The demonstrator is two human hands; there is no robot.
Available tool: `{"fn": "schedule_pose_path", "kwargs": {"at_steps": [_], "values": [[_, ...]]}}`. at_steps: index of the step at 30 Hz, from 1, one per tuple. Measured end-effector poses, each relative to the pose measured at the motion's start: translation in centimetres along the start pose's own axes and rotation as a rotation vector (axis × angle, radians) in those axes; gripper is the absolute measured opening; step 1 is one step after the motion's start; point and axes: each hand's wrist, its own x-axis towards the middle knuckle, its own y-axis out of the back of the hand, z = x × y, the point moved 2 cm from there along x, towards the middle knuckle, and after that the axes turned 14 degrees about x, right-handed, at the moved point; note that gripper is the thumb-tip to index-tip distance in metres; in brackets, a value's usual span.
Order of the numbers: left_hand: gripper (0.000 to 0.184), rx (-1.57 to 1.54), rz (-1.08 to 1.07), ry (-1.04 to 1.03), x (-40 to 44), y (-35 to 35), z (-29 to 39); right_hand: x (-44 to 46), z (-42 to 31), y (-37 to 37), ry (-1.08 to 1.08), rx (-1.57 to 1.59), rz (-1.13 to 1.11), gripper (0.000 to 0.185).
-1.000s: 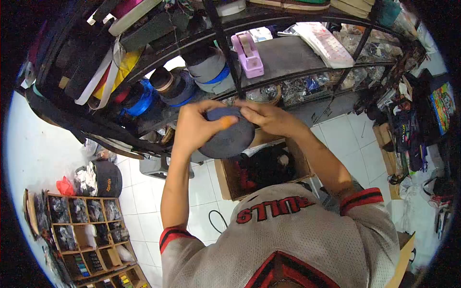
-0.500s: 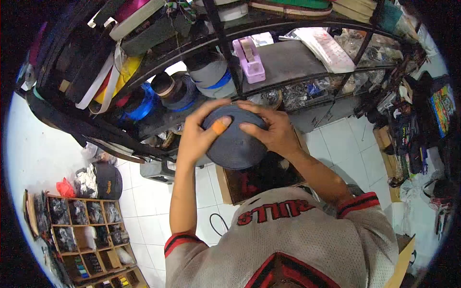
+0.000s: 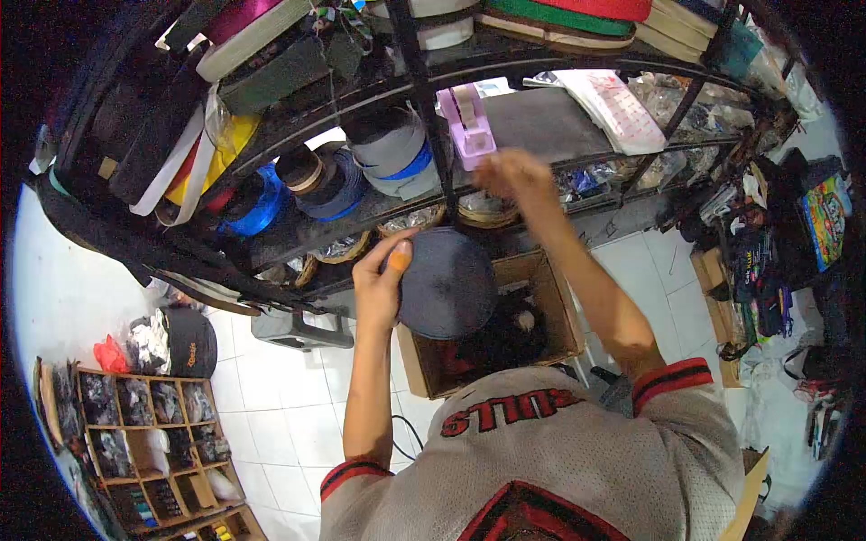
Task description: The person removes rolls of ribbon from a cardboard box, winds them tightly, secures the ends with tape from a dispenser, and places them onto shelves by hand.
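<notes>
Right hand [image 3: 520, 178] released flat, dark-grey roll [image 3: 447, 285], grip unclear; left hand [image 3: 381, 277] clasps it.

The right hand [image 3: 519, 176] is blurred. The dark disc [image 3: 446, 284] partly hides the cardboard box [image 3: 566, 311]. At near left, the wooden rack [image 3: 131, 425] runs off the lower edge, its bagged contents indistinct.

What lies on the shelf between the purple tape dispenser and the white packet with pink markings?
In the head view, only a flat dark grey surface shows between the purple tape dispenser and the white packet.
</notes>
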Motion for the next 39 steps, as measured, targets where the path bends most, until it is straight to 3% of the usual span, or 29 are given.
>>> {"fn": "schedule_pose_path", "kwargs": {"at_steps": [1, 5, 8, 11, 12, 14, 19, 21, 28, 30, 33, 37, 39], "values": [[0.03, 0.029, 0.041, -0.01, -0.2, 0.4, -0.1, 3.3, 0.4, 1.9, 0.1, -0.273, 0.039, 0.036], [0.027, 0.171, 0.182, -0.157, -1.8, 1.7, 1.8, 11.9, -0.1, 3.4, -0.175, -0.89, 0.223, 0.049], [0.023, 0.35, 0.252, -0.42, -2.8, 2.5, 3.9, 14.7, 2.9, 4.0, -0.291, -0.871, 0.359, 0.054], [0.022, 0.386, 0.261, -0.442, -3.7, 3.2, 4.6, 18.0, 5.8, 7.7, -0.239, -0.697, 0.176, 0.057], [0.022, 0.405, 0.26, -0.441, -3.9, 3.4, 4.4, 15.6, 2.9, 4.7, -0.384, -0.624, 0.197, 0.054], [0.022, 0.366, 0.266, -0.429, -4.1, 3.6, 4.1, 16.1, 4.5, 4.5, -0.474, -0.517, 0.22, 0.049], [0.022, 0.35, 0.282, -0.43, -4.2, 3.5, 3.5, 16.8, 5.6, 4.5, -0.582, -0.297, 0.131, 0.032], [0.021, 0.357, 0.276, -0.427, -4.3, 3.3, 3.5, 15.8, 3.5, 3.1, -0.57, -0.459, 0.156, 0.025], [0.021, 0.353, 0.244, -0.391, -4.7, 2.9, 2.5, 17.0, 2.9, 2.5, -0.508, -0.332, 0.251, 0.019], [0.021, 0.369, 0.244, -0.39, -4.7, 2.7, 2.4, 18.2, 3.3, 3.4, -0.436, -0.6, 0.298, 0.018], [0.02, 0.36, 0.233, -0.378, -4.8, 2.4, 2.0, 18.9, 3.4, 4.0, -0.457, -0.668, 0.283, 0.014], [0.021, 0.375, 0.207, -0.364, -4.9, 2.2, 1.5, 18.0, 2.1, 3.0, -0.474, -0.316, 0.226, 0.012], [0.021, 0.364, 0.196, -0.344, -4.9, 2.0, 1.2, 18.0, 1.3, 2.6, -0.582, -0.25, 0.235, 0.014]]}}
